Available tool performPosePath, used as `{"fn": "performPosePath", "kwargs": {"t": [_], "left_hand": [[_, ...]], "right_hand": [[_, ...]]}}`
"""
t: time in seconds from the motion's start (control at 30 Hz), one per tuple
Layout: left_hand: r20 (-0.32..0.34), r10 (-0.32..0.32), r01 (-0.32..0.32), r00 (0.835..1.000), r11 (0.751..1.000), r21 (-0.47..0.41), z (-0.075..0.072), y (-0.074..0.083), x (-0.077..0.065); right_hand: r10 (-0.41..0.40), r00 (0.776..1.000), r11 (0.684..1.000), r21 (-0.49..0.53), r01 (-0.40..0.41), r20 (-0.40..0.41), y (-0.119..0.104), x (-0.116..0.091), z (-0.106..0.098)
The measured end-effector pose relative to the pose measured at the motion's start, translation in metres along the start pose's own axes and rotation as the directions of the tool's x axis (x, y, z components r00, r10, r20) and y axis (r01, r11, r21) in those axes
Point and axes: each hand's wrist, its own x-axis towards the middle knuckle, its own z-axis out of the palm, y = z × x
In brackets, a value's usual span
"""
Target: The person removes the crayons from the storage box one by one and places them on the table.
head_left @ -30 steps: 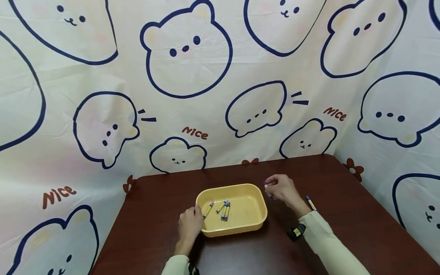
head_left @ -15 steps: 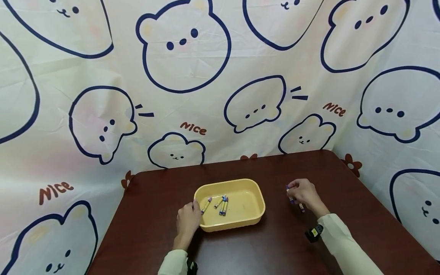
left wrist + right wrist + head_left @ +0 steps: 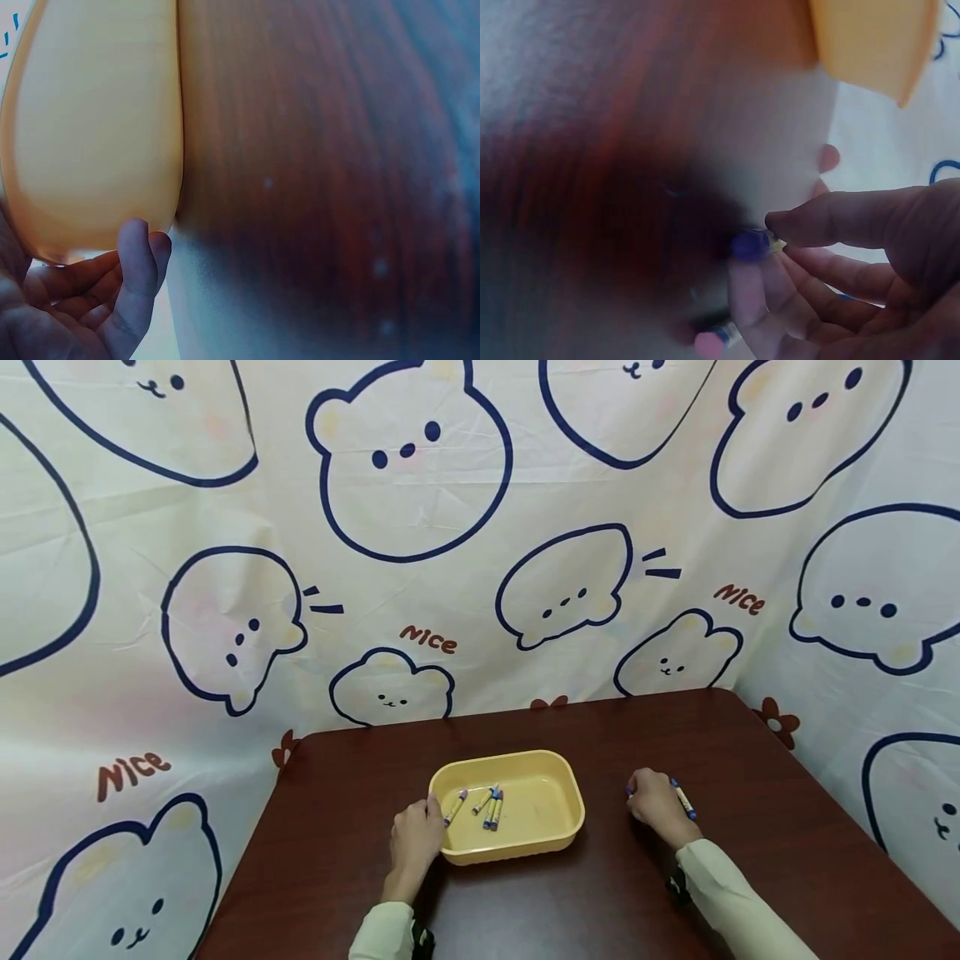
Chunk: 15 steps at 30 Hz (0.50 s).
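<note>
A yellow plastic tray (image 3: pixel 517 853) stands on the dark table, with several crayons (image 3: pixel 455 808) lying in its left half. My left hand (image 3: pixel 416 839) grips the tray's left end; in the left wrist view its fingers curl at the tray wall (image 3: pixel 97 127). To the right of the tray, my right hand (image 3: pixel 658 806) is low over the tabletop. It pinches a purple-tipped crayon (image 3: pixel 751 244) between thumb and fingers; most of that crayon is hidden in the head view. Close beside this hand lies another crayon (image 3: pixel 683 799) with blue ends in the head view.
The brown wooden table (image 3: pixel 517 914) reaches back to a pale cloth backdrop (image 3: pixel 412 610) printed with cartoon bears. In the right wrist view a pink-ended crayon (image 3: pixel 712 343) shows just below the fingers. Dark devices are strapped to both wrists.
My right hand has moved right, away from the tray, and down to the table with the purple-tipped crayon. The left hand stays on the tray, and the crayons inside keep their places.
</note>
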Motion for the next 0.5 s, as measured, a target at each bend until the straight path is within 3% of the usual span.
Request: {"fn": "performPosePath", "kwargs": {"t": [0.5], "left_hand": [[-0.017,0.007,-0.007,1.0,1.0,-0.005,0.0004,-0.0007,-0.0002]], "right_hand": [[-0.069,0.996,0.997,-0.044,0.067,-0.054,-0.005,-0.0081,0.0053]]}}
